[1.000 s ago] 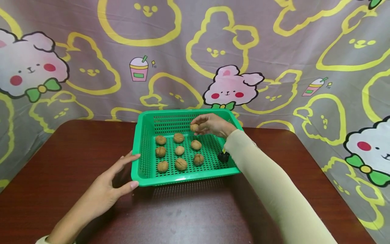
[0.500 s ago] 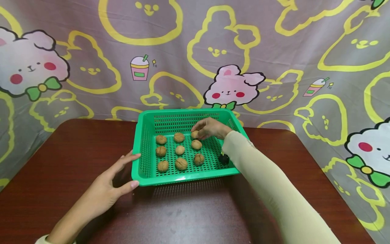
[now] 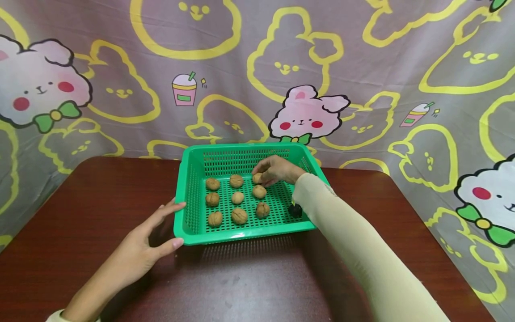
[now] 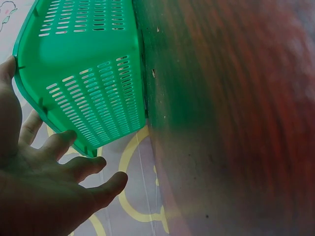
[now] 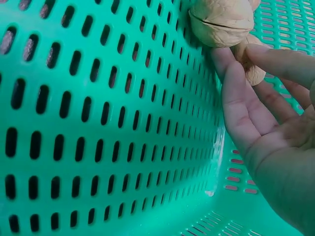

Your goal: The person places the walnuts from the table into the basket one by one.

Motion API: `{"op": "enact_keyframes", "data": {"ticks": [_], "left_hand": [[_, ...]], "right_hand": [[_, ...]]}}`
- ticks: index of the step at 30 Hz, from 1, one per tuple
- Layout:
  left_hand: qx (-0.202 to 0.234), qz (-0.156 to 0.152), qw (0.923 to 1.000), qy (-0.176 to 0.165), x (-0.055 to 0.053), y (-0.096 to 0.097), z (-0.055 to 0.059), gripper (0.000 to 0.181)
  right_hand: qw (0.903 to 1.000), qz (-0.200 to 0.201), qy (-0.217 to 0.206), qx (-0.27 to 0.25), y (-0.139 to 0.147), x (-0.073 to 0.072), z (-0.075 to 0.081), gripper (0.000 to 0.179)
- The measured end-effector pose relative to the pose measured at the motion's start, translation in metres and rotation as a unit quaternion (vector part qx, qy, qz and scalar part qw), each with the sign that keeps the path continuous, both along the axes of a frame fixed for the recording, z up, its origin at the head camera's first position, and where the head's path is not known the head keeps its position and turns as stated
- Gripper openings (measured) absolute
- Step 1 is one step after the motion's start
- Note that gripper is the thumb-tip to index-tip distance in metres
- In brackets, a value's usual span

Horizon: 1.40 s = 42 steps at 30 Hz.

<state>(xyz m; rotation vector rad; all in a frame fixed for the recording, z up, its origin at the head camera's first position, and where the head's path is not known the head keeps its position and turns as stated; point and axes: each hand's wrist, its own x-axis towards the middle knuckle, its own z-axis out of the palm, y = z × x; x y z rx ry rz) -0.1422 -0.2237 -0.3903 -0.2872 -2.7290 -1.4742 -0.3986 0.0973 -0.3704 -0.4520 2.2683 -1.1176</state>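
Observation:
A green plastic basket with slotted walls stands on the table, holding several walnuts laid out in rows. My right hand reaches inside near the back wall and pinches a walnut between thumb and fingers, low over the basket floor. In the right wrist view this walnut is partly covered by the fingers, and another walnut lies just past it. My left hand touches the basket's left rim with thumb and finger fairly straight; the left wrist view shows its other fingers spread loosely outside the wall.
A small black object with a yellow bit lies at the basket's right side, partly hidden by the sleeve. The dark brown table extends around the basket. A patterned cloth hangs behind and beside the table.
My right hand has lowered the walnut toward the basket floor at the back of the right row, then stayed almost still. The left hand has kept its place at the rim.

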Motion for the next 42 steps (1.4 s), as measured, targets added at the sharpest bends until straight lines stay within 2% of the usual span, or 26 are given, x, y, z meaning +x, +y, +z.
{"op": "enact_keyframes", "data": {"ticks": [16, 25, 34, 42], "left_hand": [[-0.009, 0.000, 0.9999, 0.006, -0.003, 0.002, 0.002, 0.070], [-0.004, -0.002, 1.0000, 0.004, -0.003, 0.004, 0.002, 0.070], [0.003, -0.004, 1.0000, 0.007, -0.001, 0.003, 0.000, 0.070], [0.005, -0.001, 0.9999, 0.013, 0.001, 0.002, -0.001, 0.070]], "right_hand": [[0.9995, 0.001, 0.023, 0.020, 0.001, -0.002, -0.005, 0.033], [0.9992, -0.007, 0.035, 0.020, 0.003, 0.001, 0.000, 0.032], [0.9970, -0.012, 0.068, 0.035, 0.004, 0.003, 0.017, 0.034], [0.9936, 0.015, 0.101, 0.049, 0.012, 0.014, 0.055, 0.033]]}}
